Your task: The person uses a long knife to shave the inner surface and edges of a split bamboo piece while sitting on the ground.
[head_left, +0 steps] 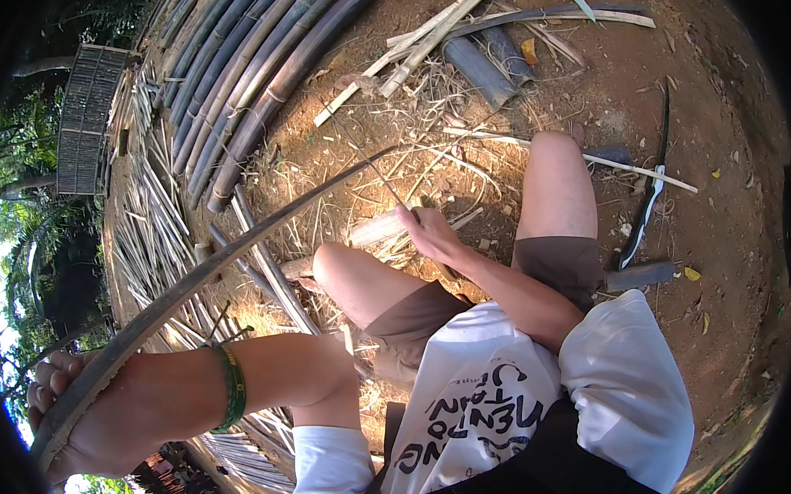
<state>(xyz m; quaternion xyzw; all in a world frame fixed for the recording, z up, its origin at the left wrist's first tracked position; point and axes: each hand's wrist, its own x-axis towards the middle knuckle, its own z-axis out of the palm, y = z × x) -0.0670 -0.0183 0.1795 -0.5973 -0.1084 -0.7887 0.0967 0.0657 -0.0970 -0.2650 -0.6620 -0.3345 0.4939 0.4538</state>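
Note:
My left hand (112, 423) is raised at the lower left, fingers wrapped round a long, dark, slightly curved bamboo strip (228, 254). The strip runs up and right across the view, its far end in front of my knees. Near that end my right hand (430, 232) is closed on a knife (375, 167), whose thin blade is seen almost edge-on. The blade crosses the strip close to its tip; whether they touch I cannot tell. My fingers hide most of the knife's handle. Just below the blade, a pale piece of wood (386, 228) lies between my knees.
Dark bamboo poles (265, 94) lie side by side at the upper left, beside a heap of thin split strips (152, 231). Split bamboo lengths (439, 38) and short bamboo sections (480, 71) lie ahead. A long blade (646, 214) rests on the ground at right. Shavings litter the soil.

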